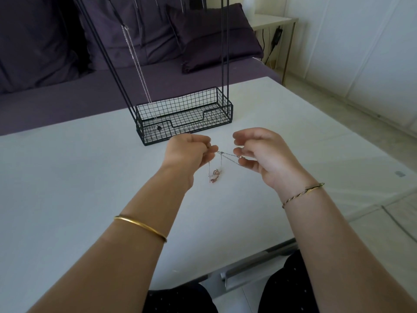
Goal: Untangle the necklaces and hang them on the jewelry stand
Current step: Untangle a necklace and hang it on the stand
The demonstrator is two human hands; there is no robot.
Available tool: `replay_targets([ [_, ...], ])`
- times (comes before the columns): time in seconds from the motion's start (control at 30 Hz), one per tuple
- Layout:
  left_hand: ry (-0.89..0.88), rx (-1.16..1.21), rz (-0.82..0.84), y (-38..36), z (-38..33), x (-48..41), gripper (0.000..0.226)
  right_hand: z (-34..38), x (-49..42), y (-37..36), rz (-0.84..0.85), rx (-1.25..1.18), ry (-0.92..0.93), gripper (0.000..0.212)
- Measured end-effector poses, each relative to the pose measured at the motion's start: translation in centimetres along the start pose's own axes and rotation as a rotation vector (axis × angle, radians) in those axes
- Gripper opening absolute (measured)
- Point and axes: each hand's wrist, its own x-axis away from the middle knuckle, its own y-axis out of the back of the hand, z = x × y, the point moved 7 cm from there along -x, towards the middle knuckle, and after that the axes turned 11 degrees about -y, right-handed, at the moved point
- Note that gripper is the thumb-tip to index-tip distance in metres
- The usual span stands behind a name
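We pinch the tangled necklaces (222, 162) between left hand (188, 152) and right hand (261, 152), mid-untangling; next we should tease the knot (222, 152) apart.

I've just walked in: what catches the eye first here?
Two bare hands meet in the middle: the left hand and right hand pinch tangled necklaces stretched between them over the white table. Behind them stands a black wire jewelry stand, with one silver necklace hanging on its left side.
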Motion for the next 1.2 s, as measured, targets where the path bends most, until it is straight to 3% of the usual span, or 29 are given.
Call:
replay_targets([
  [0.1, -0.138, -0.186, 0.018, -0.1, -0.6, 0.0, 0.029, 0.0, 0.2, -0.3, 0.028, 0.128, 0.013, 0.024],
  [0.2, -0.233, -0.307, 0.023, -0.3, -1.2, 0.2, 0.028, 0.4, 0.6, -1.4, 0.071, 0.376, 0.138, 0.007],
  [0.3, -0.291, -0.414, 0.042, -0.5, -1.6, 0.1, 0.024, 1.0, 0.8, -2.0, -0.019, 0.668, 0.343, 0.007],
  [0.37, -0.313, -0.464, 0.057, -0.6, -1.8, 0.2, 0.021, 1.8, 1.2, -1.8, -0.101, 0.721, 0.464, 0.005],
  [0.47, -0.338, -0.516, 0.087, -0.8, -2.0, 0.4, 0.020, 2.7, 1.5, -1.5, -0.165, 0.697, 0.550, 0.009],
  [0.67, -0.358, -0.576, 0.153, -1.5, -2.2, 0.5, 0.014, 2.9, 1.5, -1.3, -0.125, 0.488, 0.532, 0.009],
  [1.03, -0.037, -0.172, 0.236, -2.0, -0.8, 0.6, 0.011, 2.7, 1.3, -1.2, -0.021, 0.388, 0.444, 0.019],
  [1.2, 0.069, -0.197, 0.308, -2.5, -0.5, 1.1, 0.012, 2.9, 1.4, -1.1, -0.015, 0.321, 0.427, 0.020],
])
